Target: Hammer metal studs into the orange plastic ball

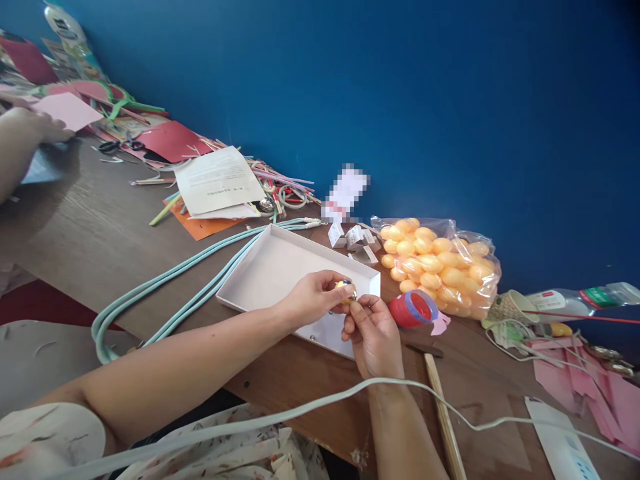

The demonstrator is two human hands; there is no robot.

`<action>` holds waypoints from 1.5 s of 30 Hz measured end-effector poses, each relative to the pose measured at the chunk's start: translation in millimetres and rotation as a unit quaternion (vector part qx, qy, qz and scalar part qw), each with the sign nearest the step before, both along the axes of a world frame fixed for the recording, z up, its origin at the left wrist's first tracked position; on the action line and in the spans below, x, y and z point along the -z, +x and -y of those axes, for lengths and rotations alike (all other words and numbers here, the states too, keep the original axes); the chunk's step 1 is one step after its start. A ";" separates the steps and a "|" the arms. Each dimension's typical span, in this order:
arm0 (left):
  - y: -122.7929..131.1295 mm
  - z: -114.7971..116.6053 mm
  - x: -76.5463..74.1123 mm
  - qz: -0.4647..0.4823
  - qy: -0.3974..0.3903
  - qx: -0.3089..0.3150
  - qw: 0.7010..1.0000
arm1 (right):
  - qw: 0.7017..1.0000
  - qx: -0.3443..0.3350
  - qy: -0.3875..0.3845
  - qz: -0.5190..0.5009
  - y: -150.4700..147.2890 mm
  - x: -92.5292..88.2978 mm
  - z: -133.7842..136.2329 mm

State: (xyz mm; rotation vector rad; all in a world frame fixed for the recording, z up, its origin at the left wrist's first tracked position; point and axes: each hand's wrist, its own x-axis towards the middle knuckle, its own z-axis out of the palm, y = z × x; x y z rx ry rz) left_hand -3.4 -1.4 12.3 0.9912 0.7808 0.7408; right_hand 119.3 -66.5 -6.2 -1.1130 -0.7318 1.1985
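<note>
The right hand [374,330] is pinching, thumb to forefinger, a small yellow-and-blue trinket [341,284] by its shiny end; the left hand [314,297] is pinching its other side. It is staying-power aside (probably light, stiff, slightly slippery, so suiting a fingertip hold on its sides) hovering over the shallow white cardboard tray [290,263], near its right edge, while a clear plastic bag of orange balls [443,263] is lying towards the brown wooden table's [300,383] far edge
</note>
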 end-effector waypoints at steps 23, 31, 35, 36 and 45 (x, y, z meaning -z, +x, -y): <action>-1.5 -3.0 3.9 0.109 -0.078 0.050 0.990 | 0.998 0.044 0.040 0.034 8.0 -6.3 5.0; 1.7 -6.5 10.3 0.088 -0.138 0.028 0.986 | 0.996 0.047 0.033 0.072 7.9 -2.0 3.4; 0.0 -10.0 12.4 0.080 -0.062 -0.058 0.993 | 0.969 -0.004 0.004 0.248 6.5 -0.5 6.4; -0.5 -10.9 12.8 0.082 -0.048 -0.071 0.993 | 0.956 -0.019 0.003 0.292 6.4 0.1 6.9; 0.0 -12.8 14.3 0.075 -0.047 -0.075 0.993 | 0.829 -0.185 0.000 0.528 -2.6 7.8 -0.3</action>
